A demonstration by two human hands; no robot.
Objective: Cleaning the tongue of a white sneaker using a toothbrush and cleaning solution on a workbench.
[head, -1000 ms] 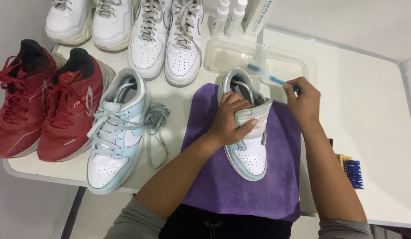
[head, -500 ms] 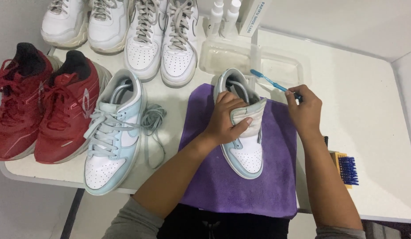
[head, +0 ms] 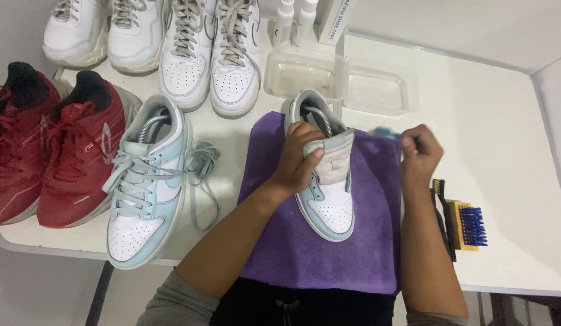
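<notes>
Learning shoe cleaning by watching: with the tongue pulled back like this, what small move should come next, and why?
Probably bring the small blue brush back onto the tongue. The left hand holds the pale blue and white shoe steady on the purple cloth, tongue exposed, while the right hand holds the brush just off to the side.

Light-blue and white leather low-top sneaker (head: 328,193), unlaced, is lying sole-down on the purple cloth, toe pointing toward the person, grey tongue being pulled up and back. Small blue-bristled brush (head: 388,132), blurred, is hovering just right of the sneaker's collar.
</notes>
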